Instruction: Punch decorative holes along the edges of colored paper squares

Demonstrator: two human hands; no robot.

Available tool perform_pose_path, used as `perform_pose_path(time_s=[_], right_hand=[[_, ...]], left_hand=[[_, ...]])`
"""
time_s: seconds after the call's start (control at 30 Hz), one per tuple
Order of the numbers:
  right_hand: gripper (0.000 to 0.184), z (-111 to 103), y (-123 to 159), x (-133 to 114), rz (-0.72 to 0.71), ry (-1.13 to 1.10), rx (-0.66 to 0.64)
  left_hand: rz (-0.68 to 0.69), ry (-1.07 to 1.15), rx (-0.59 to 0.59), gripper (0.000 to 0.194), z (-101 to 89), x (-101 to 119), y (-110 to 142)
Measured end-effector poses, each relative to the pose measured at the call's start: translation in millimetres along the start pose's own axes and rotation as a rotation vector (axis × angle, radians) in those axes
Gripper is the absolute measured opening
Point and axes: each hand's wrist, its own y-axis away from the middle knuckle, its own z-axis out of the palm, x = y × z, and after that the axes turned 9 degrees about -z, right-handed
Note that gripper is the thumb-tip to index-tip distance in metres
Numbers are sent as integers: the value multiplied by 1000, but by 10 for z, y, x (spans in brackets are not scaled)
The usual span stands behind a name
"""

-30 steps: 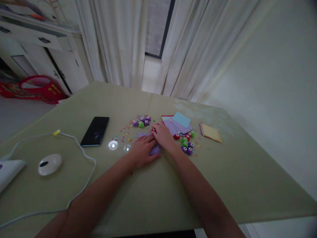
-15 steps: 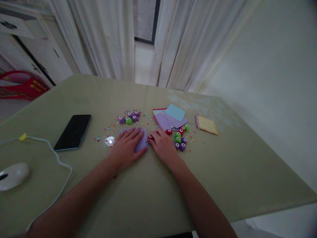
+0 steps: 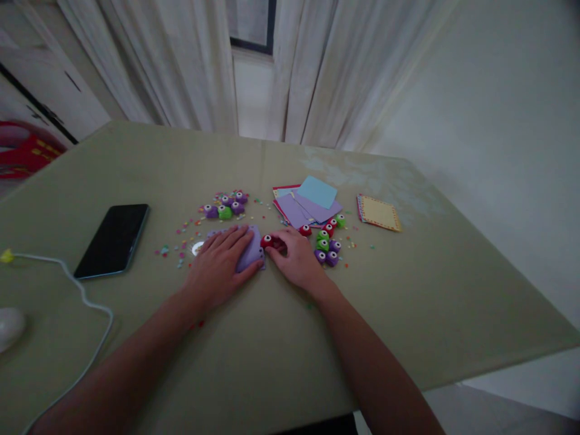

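Observation:
My left hand lies flat on a purple card, fingers stretched out and covering much of it. Small dark holes run near the card's right edge. My right hand pinches a small red craft punch with an eye on top, at that same edge. Whether the card is inside the punch's slot, I cannot tell. Beyond the right hand lie another red punch and several red, green and purple ones, among them a green punch. More punches, mostly purple, stand behind the left hand, including a purple punch.
A fan of coloured cards lies behind the right hand, with a stack of yellow-topped cards farther right. Punched paper bits are scattered around. At left are a black phone, a white cable and a white mouse.
The view has shifted, so most things sit farther left and higher. More of the red punch shows between my right fingers. The left hand stays flat on the card.

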Motion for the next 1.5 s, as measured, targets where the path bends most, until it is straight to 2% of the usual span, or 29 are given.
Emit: perform_pose_path(time_s=[0.13,0.5,1.03,1.4,1.5], right_hand=[[22,-24,-12,-1,-12,-60,3],[27,-24,-8,-20,-92,-49,-50],[27,-56,-9,38,-119,-72,-82],[25,-37,0,56,-99,-144,-71],[25,-32,-1,47,-83,-185,-25]], left_hand=[[4,-11,-5,69,-7,3,1],[22,-20,-21,71,5,-3,6],[50,-96,-4,72,-3,1,8],[69,-37,19,70,27,-14,8],[94,-6,55,68,6,-3,-1]])
